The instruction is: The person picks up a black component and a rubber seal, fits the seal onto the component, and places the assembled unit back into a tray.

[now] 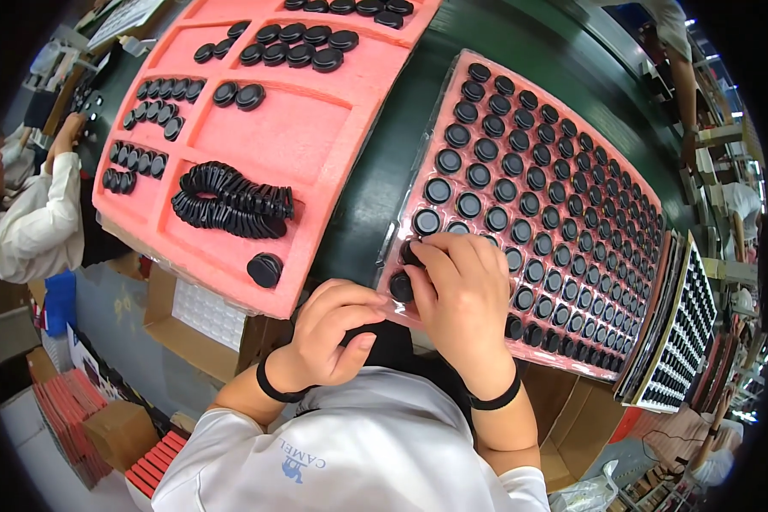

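We found the black cap [408, 253] at the near-left corner of the clear tray [405, 315]. The right hand [467, 294] had its fingers set narrow against it; firm grip was unconfirmed. Beside that corner, the left hand [328, 333] curled loosely, contents undeterminable. Left of the clear tray lay the pink foam tray [273, 136]. We judged level, straight-down seating advisable, sparing neighbouring caps [426, 222].

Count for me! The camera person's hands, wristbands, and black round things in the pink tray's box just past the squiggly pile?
Left hand and right hand: 2
Black wristbands: 2
Round black pieces showing there: 2
Total: 6
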